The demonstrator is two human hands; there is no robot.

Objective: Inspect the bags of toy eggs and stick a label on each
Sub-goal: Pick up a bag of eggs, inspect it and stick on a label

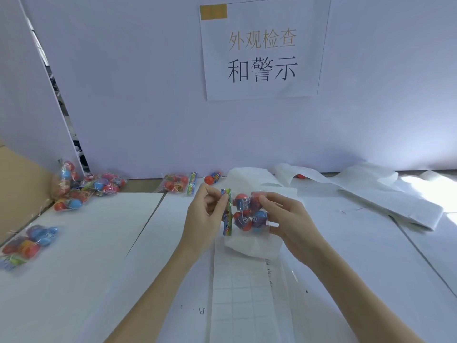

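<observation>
A clear bag of toy eggs [247, 214], red and blue ones with a colourful header card on its left edge, is held up over the table's middle. My left hand [202, 216] pinches the header card side. My right hand [289, 219] grips the bag's right side, thumb on top and fingers beneath. Under the bag lies a label sheet [242, 293] with a grid of white labels, its backing paper curling up behind.
Several more egg bags are piled at the far left [81, 189], one lies at the near left [27, 243], another by the back wall [175, 184] with a loose red egg [212, 179]. Spent white backing strips [371, 191] sprawl right. A cardboard box [17, 184] stands left.
</observation>
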